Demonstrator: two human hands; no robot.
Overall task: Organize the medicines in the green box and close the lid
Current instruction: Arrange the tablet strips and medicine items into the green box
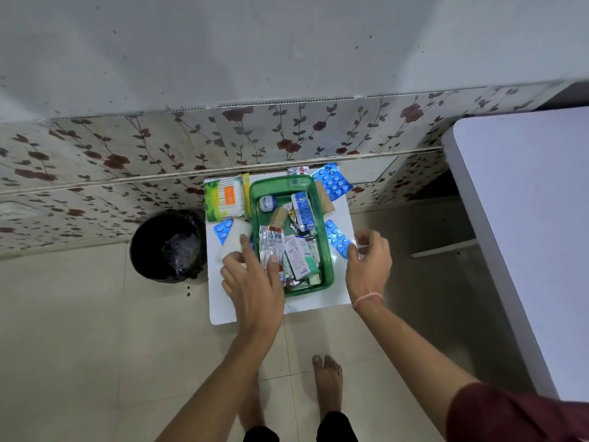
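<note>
The green box (329, 275) stands open on a white board (220, 309) on the floor. It is packed with several medicine cartons, a small jar and a silver strip (271, 242). Its translucent green lid (285, 184) sits at the far end. My left hand (251, 282) is spread over the box's left rim, with the thumb on the silver strip and the index finger touching a white pack (232, 240) outside the box. My right hand (369, 266) is right of the box, and its fingers pinch the near end of a blue blister strip (334, 236).
A cotton bud pack (223, 199) and another blue blister (221, 228) lie left of the box, and a larger blue blister (333, 181) lies at the far right. A black bin (165, 244) stands to the left and a white table (526, 218) to the right. The wall is close behind, and my bare foot (328, 378) is below.
</note>
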